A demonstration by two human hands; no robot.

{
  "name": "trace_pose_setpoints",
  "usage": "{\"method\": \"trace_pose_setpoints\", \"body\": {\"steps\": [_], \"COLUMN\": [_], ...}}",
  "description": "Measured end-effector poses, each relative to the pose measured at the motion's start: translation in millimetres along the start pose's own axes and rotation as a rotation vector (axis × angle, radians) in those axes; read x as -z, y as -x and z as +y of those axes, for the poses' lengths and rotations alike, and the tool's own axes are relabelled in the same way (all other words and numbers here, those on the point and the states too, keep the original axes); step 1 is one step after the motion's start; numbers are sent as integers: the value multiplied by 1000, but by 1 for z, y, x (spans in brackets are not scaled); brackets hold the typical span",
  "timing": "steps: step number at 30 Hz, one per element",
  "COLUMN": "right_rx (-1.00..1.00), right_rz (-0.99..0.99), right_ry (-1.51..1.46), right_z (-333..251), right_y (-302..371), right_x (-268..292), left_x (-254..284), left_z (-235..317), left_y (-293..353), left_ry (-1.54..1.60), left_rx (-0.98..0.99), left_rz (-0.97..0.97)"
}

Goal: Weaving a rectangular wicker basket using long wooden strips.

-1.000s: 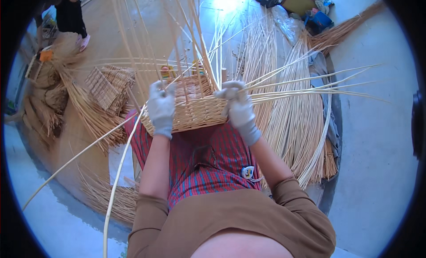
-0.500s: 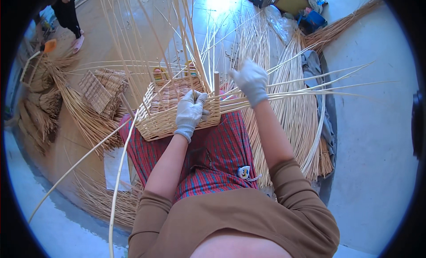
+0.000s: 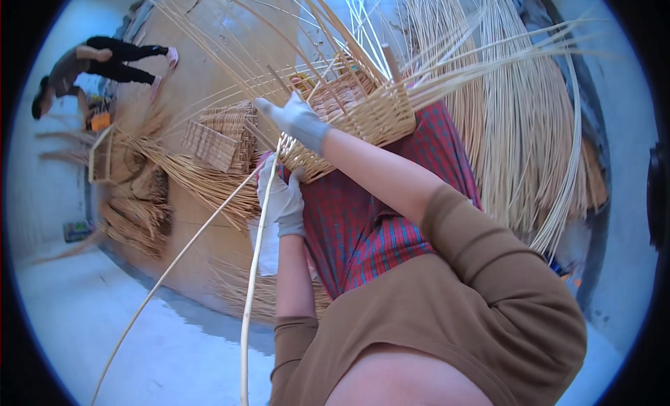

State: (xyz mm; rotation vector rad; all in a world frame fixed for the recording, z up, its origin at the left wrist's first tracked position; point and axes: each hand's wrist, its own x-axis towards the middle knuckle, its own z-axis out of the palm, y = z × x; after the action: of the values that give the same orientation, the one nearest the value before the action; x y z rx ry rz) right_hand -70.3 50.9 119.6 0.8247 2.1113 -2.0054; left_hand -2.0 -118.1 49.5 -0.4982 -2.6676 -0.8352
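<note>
A half-woven wicker basket (image 3: 380, 120) rests tilted on my lap, with long upright stakes rising from its rim. My left hand (image 3: 283, 200), in a pale work glove, grips the basket's near left corner; some fingers are hidden behind it. Two long peeled rods trail from that corner toward the lower edge, and the thicker rod (image 3: 253, 280) crosses in front of my left glove. Over the basket's left side reaches my gloved right hand (image 3: 293, 120), fingers stretched leftward and thumb raised, apparently holding nothing. A short wooden stick (image 3: 392, 63) stands at the right corner.
Long pale rods (image 3: 520, 113) lie in bundles to the right, and loose weavers fan out above them. On the left are woven panels (image 3: 213, 144) and darker bundled stalks (image 3: 139, 207). A person in dark clothes (image 3: 115, 61) bends over at the far left.
My right hand has swung left from beyond the basket's right side to its left side. My left hand has moved from the front wall to the left corner. The view has turned left.
</note>
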Motion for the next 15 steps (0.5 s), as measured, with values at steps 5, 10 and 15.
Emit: {"method": "trace_pose_setpoints", "body": {"steps": [5,10,15], "right_rx": [-10,472,527], "right_rz": [199,155,-43], "right_ry": [-199,-132,-285], "right_z": [22,20,-7], "right_y": [-44,-31,-22], "right_x": [-27,-40,-28], "left_x": [5,4,-4], "left_z": [3,-9,-25], "left_y": [-7,-7,-6], "left_ry": [-72,-12,-9], "left_rx": [210,95,26], "left_rz": [-200,-142,-111]}}
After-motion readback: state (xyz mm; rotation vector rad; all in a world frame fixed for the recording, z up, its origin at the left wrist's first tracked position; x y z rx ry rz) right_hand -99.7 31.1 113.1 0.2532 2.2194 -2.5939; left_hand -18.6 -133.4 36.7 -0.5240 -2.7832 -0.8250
